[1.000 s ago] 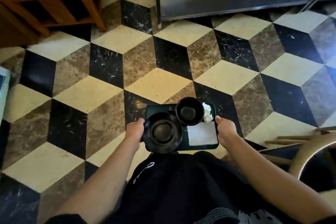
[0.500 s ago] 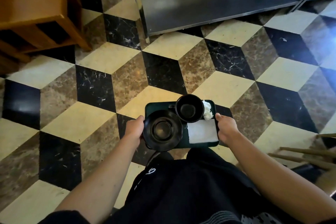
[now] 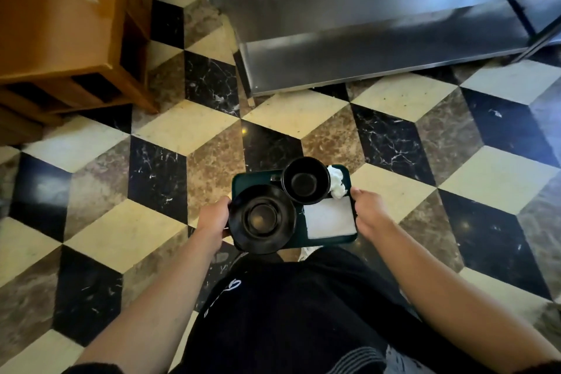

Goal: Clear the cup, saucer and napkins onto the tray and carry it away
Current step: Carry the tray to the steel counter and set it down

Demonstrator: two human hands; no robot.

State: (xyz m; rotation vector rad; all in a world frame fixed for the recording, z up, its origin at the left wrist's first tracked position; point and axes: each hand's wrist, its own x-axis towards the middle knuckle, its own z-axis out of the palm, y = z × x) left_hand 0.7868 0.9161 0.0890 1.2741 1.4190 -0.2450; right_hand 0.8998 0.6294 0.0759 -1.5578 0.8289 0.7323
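A dark green tray (image 3: 252, 181) is held level in front of my waist, above the floor. My left hand (image 3: 214, 217) grips its left edge and my right hand (image 3: 368, 209) grips its right edge. On the tray's left sits a black saucer (image 3: 262, 218), which overhangs the rim. An empty black cup (image 3: 305, 181) stands at the tray's far side. A crumpled white napkin (image 3: 337, 181) lies to the right of the cup, and a flat folded white napkin (image 3: 329, 217) lies near my right hand.
A stainless steel counter with a lower shelf (image 3: 379, 36) stands ahead on thin legs. A wooden cabinet (image 3: 66, 24) is at the far left. The floor (image 3: 182, 130) has black, cream and brown diamond tiles.
I have walked forward with the tray. The steel counter and the wooden cabinet are closer and lower in view. The chair at the right has left the view. Both hands keep their grip.
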